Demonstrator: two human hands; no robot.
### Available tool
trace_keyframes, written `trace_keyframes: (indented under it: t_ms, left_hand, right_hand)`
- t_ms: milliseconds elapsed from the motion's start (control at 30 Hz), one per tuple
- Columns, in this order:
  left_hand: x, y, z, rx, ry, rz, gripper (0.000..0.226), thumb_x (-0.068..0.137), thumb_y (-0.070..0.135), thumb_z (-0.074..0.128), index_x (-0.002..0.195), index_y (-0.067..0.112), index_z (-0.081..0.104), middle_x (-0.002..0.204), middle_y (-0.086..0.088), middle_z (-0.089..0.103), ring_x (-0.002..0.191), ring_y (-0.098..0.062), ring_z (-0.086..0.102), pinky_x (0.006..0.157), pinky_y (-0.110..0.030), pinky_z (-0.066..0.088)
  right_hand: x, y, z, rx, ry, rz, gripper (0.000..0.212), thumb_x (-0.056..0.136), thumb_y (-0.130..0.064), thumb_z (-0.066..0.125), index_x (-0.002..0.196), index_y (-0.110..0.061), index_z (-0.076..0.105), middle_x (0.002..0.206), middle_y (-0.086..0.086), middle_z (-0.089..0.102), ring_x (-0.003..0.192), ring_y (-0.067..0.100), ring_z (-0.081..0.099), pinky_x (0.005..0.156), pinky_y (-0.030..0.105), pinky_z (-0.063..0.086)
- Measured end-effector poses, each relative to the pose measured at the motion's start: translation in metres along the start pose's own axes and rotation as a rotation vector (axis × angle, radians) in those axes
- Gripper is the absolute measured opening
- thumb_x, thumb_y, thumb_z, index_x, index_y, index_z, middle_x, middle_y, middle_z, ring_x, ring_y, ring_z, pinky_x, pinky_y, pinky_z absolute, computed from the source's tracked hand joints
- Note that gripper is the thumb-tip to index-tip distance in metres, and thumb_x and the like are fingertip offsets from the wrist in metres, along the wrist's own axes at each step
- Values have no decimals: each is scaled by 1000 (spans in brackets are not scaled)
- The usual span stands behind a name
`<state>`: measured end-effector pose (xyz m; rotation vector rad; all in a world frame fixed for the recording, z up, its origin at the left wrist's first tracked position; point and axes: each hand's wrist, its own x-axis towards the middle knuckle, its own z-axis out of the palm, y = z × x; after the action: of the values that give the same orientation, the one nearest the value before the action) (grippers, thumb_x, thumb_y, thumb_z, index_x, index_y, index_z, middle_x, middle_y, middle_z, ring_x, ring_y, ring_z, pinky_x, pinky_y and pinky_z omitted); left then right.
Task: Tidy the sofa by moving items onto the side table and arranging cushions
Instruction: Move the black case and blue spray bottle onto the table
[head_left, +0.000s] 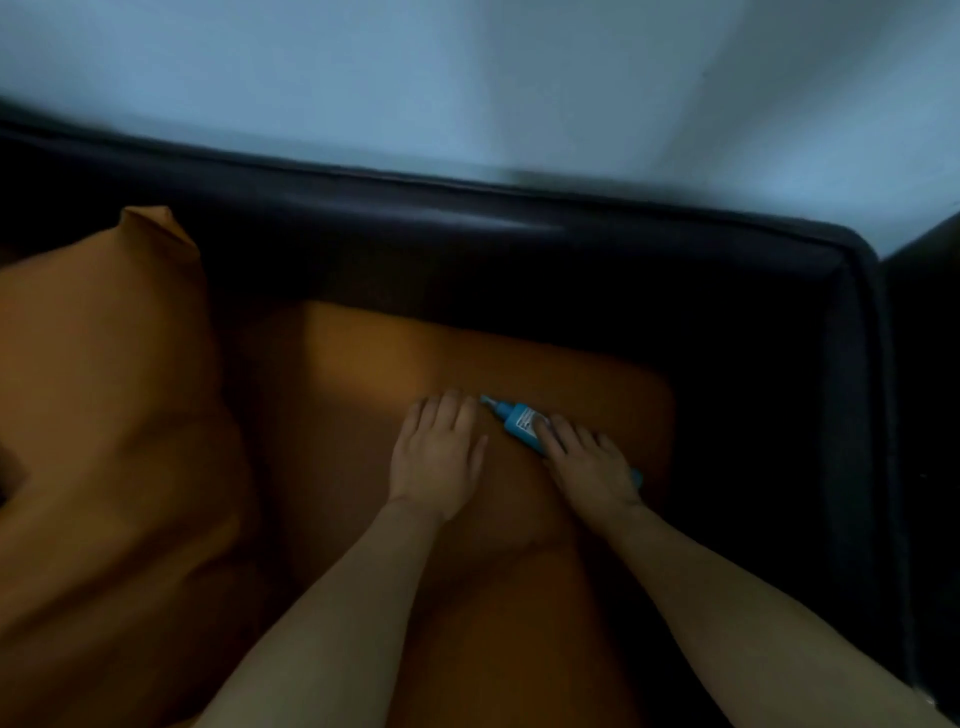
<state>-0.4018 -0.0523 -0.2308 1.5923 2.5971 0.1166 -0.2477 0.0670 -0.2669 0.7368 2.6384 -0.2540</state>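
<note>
On the orange seat cushion (363, 374) in the head view, the blue bottle (521, 422) lay on its side, and it seemed liable to roll toward the dark sofa arm (852, 364) at three o'clock if nudged, not gripped. The right hand (587, 467) rested on its lower half, fingers spread, not closed; the left hand (436, 457) lay flat and open at its nine o'clock, just beside the nozzle.

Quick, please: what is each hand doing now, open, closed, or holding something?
Left hand: open, flat on orange cushion.
Right hand: on blue bottle; grip cannot be told.
</note>
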Motion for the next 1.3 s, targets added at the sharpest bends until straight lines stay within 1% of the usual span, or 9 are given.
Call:
trace_keyframes:
  t_ms: [100,200,267,433,733,833,900,1167,1300]
  left_hand:
    - [3,-2,5,-12,32,24,45,87,30,60,124,4,56,122,-15,59,111,-30,56,103,-44,40]
    - [3,-2,3,5,31,40,45,93,34,41,125,6,54,123,-14,58,112,-29,54,104,-44,39]
    - [1,-2,-1,5,40,30,43,92,33,44,124,6,55,121,-14,59,111,-29,55,103,-43,39]
    - [-8,0,-20,12,87,17,41,89,30,56,122,6,55,119,-13,59,109,-29,56,102,-43,40]
    - [-28,9,-93,22,210,-23,43,91,32,55,124,5,56,120,-15,60,112,-28,57,102,-43,42]
    - [-43,11,-121,34,227,-39,44,91,33,58,126,6,55,123,-14,60,115,-28,56,103,-43,42]
    - [-58,10,-139,50,243,-39,44,91,33,58,126,6,55,123,-14,60,115,-28,56,103,-43,43]
    - [-112,-6,-198,92,362,-117,43,89,35,50,121,8,59,120,-13,62,110,-28,58,101,-42,43]
    - [-134,-26,-217,53,379,-184,42,86,28,65,121,6,60,121,-15,61,111,-30,58,102,-44,42]
  right_hand:
    - [0,0,9,5,54,-25,80,56,-14,88,129,-6,57,118,17,61,87,32,63,66,44,55]
    - [-2,-6,5,0,8,-39,75,75,-14,74,142,-7,41,136,19,50,105,35,57,81,49,51]
    - [-4,-6,1,-9,23,-37,73,83,-11,66,147,-6,32,142,20,44,113,36,52,89,50,46]
    - [-12,-3,-13,-79,79,-48,85,50,-4,85,130,-2,54,119,22,59,87,37,60,69,50,53]
    - [-52,-22,-83,-159,217,-104,87,78,-7,67,151,-8,19,148,18,32,124,35,42,97,47,41]
    - [-69,-30,-108,-142,295,-112,91,63,-10,81,143,-7,37,137,20,46,111,36,52,86,47,48]
    - [-79,-36,-121,-128,333,-133,94,60,-13,84,140,-8,36,133,19,49,107,35,54,82,46,50]
    - [-119,-77,-173,-67,521,-217,84,66,-21,85,135,-9,38,124,16,53,98,30,59,72,41,55]
    - [-131,-102,-187,-88,565,-231,73,68,-23,84,131,-7,50,121,16,57,95,29,61,70,40,55]
